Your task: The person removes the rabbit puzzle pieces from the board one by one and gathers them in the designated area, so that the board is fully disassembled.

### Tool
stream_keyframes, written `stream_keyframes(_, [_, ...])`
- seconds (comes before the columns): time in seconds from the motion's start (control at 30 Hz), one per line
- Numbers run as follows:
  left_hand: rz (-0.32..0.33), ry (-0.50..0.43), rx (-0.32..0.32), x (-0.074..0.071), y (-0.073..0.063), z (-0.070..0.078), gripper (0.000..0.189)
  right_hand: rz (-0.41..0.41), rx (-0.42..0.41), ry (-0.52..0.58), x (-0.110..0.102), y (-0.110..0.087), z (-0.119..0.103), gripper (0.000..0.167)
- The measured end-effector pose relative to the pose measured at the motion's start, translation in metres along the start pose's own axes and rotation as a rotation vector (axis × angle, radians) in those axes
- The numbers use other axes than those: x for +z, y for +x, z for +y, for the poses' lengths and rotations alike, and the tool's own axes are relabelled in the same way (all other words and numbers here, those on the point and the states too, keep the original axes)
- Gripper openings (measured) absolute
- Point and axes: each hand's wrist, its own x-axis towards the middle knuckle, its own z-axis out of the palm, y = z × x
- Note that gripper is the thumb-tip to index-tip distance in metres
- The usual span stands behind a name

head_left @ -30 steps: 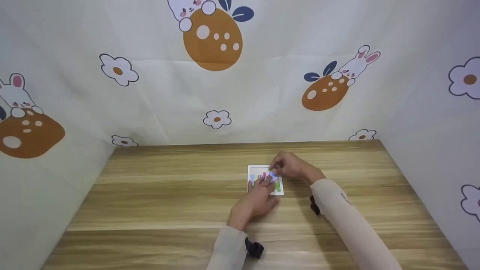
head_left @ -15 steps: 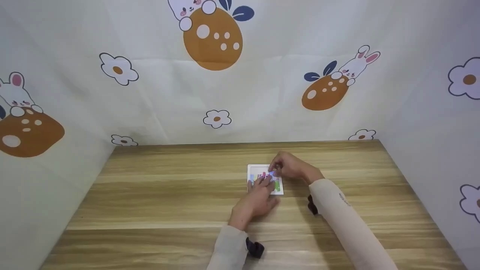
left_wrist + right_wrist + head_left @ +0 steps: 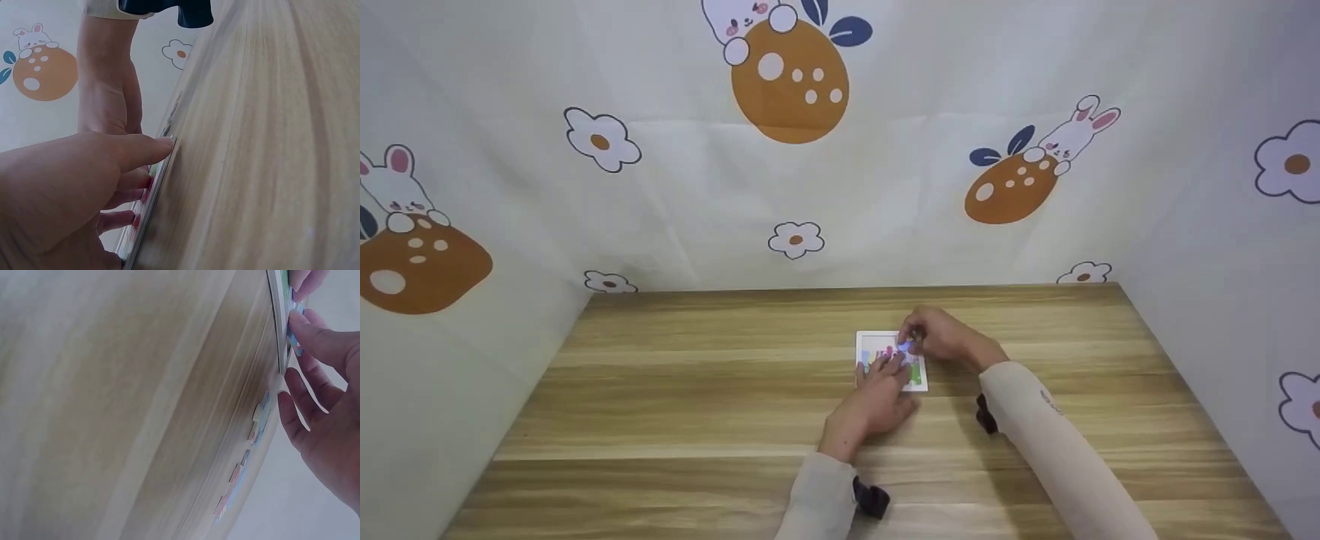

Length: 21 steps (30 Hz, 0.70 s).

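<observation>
A small jigsaw puzzle with a white-rimmed tray [image 3: 877, 332] lies on the table, partly filled with colourful pieces. My left hand [image 3: 877, 401] rests on its lower part, fingers spread over the pieces. In the left wrist view the thumb of my left hand [image 3: 62, 180] touches the tray's edge [image 3: 151, 211]. At the tray's upper right my right hand [image 3: 941, 332] pinches a blue puzzle piece [image 3: 295, 340] between thumb and index finger, just over the tray. The other fingers of this hand are spread apart. Both hands hide part of the picture.
Two loose groups of puzzle pieces, one nearer [image 3: 260, 419] and one farther along [image 3: 232, 486], lie on the wooden table [image 3: 682, 390] in the right wrist view. A patterned curtain [image 3: 697, 187] stands along the back and sides of the table.
My right forearm has shifted very slightly to the left, with the hand staying at the tray's upper right. My left hand keeps its place on the puzzle.
</observation>
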Motion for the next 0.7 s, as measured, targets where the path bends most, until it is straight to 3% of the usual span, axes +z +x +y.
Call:
stream_keyframes(0.37, [-0.007, -0.028, -0.019, -0.001, 0.000, 0.000, 0.061, 0.024, 0.092, 0.083, -0.035, -0.010, 0.002, 0.011])
stream_keyframes(0.7, [-0.003, -0.011, -0.018, 0.001, 0.000, 0.001, 0.061, 0.055, 0.088, 0.061, -0.065, -0.040, 0.036, 0.019])
